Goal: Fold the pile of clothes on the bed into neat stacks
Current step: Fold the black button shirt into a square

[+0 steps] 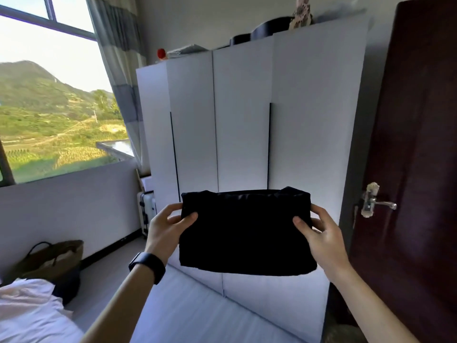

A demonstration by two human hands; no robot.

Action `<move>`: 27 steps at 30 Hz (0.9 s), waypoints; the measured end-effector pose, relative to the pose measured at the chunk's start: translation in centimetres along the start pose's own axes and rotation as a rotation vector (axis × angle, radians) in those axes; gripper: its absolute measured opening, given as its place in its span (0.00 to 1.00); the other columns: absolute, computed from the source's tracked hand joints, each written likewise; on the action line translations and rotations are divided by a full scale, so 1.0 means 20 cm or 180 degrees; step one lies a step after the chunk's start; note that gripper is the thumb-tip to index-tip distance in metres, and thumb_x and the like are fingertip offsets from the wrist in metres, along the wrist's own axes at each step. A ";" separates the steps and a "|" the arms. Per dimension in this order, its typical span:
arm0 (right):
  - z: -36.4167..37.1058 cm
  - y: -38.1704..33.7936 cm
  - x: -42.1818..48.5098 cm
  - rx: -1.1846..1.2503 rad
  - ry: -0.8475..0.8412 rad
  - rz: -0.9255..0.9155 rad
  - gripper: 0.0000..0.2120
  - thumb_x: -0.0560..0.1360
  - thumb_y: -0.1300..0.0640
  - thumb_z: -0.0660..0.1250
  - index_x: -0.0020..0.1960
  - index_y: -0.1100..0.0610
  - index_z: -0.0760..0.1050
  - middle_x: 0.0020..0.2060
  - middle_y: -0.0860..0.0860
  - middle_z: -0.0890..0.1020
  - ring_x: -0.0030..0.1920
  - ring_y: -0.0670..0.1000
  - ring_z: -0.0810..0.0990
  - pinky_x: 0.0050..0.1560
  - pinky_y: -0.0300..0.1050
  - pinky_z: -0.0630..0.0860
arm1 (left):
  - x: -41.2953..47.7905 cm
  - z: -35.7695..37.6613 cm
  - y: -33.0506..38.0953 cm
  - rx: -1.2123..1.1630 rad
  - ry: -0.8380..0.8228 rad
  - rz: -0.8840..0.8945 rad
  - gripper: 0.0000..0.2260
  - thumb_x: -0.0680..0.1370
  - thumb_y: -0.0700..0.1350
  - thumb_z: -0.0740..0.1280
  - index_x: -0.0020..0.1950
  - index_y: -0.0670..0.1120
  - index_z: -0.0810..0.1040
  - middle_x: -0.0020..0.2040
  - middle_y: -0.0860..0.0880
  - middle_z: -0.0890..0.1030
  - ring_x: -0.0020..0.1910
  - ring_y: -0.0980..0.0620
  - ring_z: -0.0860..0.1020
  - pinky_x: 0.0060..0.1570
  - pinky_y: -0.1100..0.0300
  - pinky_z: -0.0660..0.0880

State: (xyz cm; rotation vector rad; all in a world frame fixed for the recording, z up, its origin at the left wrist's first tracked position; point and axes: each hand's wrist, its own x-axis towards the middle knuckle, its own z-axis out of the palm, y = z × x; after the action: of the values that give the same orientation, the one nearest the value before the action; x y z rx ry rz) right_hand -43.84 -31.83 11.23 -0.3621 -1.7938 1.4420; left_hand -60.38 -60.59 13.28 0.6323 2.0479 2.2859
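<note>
both hands hold a folded black garment point(247, 231) up in the air in front of the white wardrobe point(242, 120), well above the floor, not resting on anything. left hand point(168, 226) pinches the garment's left edge, thumb on the near face, fingers curled behind. right hand point(321, 231) pinches the right edge the same way, thumb in front, fingers wrapped round the back. holding it by both side edges looks meant to keep the fold flat and square so the layers don't slide apart; the lower edge hangs free and sags a little at the right corner. black watch point(147, 266) sits on the left wrist.

the bed itself is barely in view; a white garment point(29, 310) lies at the lower left corner of the frame, probably part of the pile, can't tell what carries it. no finished stack is visible here. brown tote bag point(54, 258) sits on the floor by the wall under the window point(49, 95), a suitcase point(147, 209) stands beside the wardrobe, dark door point(420, 144) at right.

judgement: this piece looks folded and ready to set down, more clothes likely remain. next move needs a flat lowering with both edges kept level, or the fold may open.
</note>
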 end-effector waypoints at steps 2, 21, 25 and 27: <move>0.06 0.04 0.24 0.0011 -0.0028 0.0014 0.16 0.76 0.51 0.75 0.55 0.31 0.75 0.47 0.45 0.86 0.46 0.39 0.84 0.46 0.38 0.79 | 0.22 0.05 -0.03 0.0014 0.0075 0.0029 0.12 0.70 0.46 0.79 0.52 0.56 0.83 0.47 0.47 0.87 0.45 0.48 0.86 0.41 0.57 0.80; 1.05 0.64 1.96 0.0543 -0.1521 -0.0082 0.16 0.77 0.50 0.74 0.59 0.33 0.74 0.52 0.48 0.84 0.52 0.51 0.84 0.57 0.56 0.81 | 1.45 0.11 -0.39 0.0288 0.1530 0.0210 0.16 0.68 0.49 0.78 0.54 0.53 0.82 0.49 0.47 0.87 0.47 0.47 0.86 0.47 0.49 0.82; 1.38 0.78 2.10 0.0721 -0.2085 0.0004 0.17 0.76 0.51 0.74 0.58 0.33 0.75 0.51 0.46 0.83 0.53 0.49 0.83 0.56 0.54 0.81 | 1.48 0.02 -0.52 0.0474 0.2186 0.0266 0.12 0.70 0.43 0.78 0.53 0.49 0.83 0.47 0.48 0.87 0.46 0.50 0.86 0.41 0.61 0.81; 1.54 0.87 2.11 0.0795 -0.2364 0.0084 0.18 0.75 0.51 0.75 0.53 0.28 0.75 0.50 0.42 0.81 0.51 0.44 0.81 0.52 0.48 0.79 | 1.45 -0.05 -0.59 0.0531 0.2504 0.0186 0.11 0.73 0.40 0.77 0.53 0.48 0.83 0.47 0.46 0.87 0.46 0.49 0.85 0.41 0.60 0.81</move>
State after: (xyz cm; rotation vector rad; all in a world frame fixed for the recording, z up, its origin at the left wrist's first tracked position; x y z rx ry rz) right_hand -97.66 -20.14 10.76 0.3296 -2.1214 1.9539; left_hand -90.30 -51.92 10.22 -0.2894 2.5431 2.6948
